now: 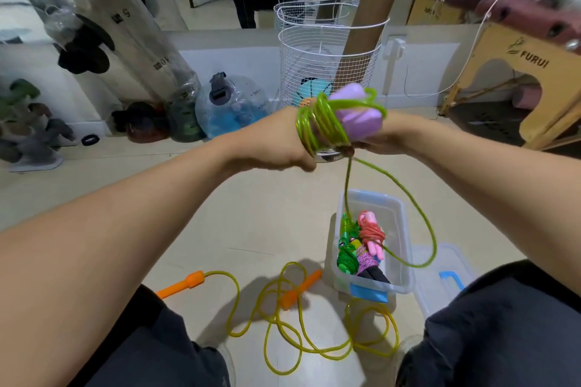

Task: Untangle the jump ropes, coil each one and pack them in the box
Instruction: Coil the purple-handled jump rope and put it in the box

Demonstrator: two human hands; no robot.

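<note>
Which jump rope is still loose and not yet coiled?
The yellow rope with orange handles, sprawled in loops on the floor by the box. The green rope with purple handles is being wound in both hands; the others lie bundled inside the box.

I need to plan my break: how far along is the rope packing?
Done: three coiled ropes lie in the clear box. In hand: both hands wind the green rope round its purple handles, left hand, right hand; a tail still hangs. Left: the yellow rope with orange handles sprawls loose on the floor.
</note>
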